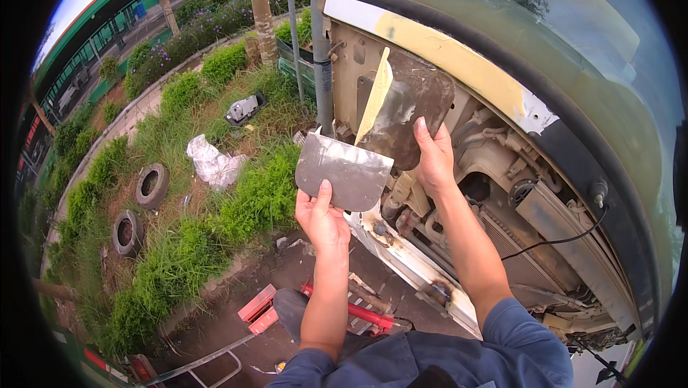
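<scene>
Low in the middle, my left hand [321, 223] grips a smaller grey metal plate [342, 173] by its lower edge, thumb on top and a shiny strip along the upper edge. Higher and to the right, my right hand [434, 155] is closed on the right edge of a larger, darker metal sheet [411, 87], which has a pale yellow band [373, 101] along its left part. Both pieces are in front of an open vehicle front, with pipes, brackets and a radiator [512, 248] behind and below my right hand.
A cream-painted panel [459, 58] under the windscreen borders the opening. A grey pole [322, 80] stands left of it. Grass [251, 209] holds tyres [152, 186] and a white bag [215, 162]. Red tool pieces [369, 316] and a metal railing [208, 359] are below.
</scene>
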Tool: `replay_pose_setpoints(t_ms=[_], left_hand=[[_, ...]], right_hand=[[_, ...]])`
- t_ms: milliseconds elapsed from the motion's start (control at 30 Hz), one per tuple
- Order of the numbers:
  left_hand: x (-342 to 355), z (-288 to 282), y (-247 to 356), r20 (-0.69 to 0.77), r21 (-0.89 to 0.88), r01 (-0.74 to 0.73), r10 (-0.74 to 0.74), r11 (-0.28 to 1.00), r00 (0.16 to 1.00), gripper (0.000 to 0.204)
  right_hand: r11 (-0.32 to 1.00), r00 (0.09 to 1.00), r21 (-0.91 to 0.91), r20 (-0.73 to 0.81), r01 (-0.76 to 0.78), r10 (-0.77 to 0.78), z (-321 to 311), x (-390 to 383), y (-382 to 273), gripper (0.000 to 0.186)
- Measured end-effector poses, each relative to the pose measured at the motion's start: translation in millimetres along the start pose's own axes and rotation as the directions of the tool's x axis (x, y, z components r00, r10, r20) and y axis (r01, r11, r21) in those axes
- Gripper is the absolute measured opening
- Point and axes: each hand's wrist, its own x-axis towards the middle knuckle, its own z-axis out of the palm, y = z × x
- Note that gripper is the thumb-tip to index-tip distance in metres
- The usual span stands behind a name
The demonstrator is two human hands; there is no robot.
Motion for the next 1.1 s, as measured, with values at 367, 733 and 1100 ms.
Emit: replay_pose_setpoints(t_ms=[367, 733, 1100], left_hand=[[-46.7, -3.2, 7.2, -0.02, 0.027, 0.119, -0.119, 0.992, 0.993, 0.033], [-67.4, -3.4, -5.3, -0.011, 0.186, 0.007, -0.005, 0.983, 1.0, 0.037], [-90.0, 43.5, 9.2, 0.232, 0.317, -0.518, 0.465, 0.794, 0.854, 0.033]], right_hand=[[0.987, 0.913, -0.121, 0.404, 0.107, -0.05, -23.7, -47.2, -30.0, 0.023], [0.672, 0.592, -0.488, 0.801, 0.557, 0.091, -51.7, -72.1, -82.9, 0.067], [0.509, 0.851, -0.85, 0.363, 0.135, 0.381, -113.5, -120.8, -114.3, 0.029]])
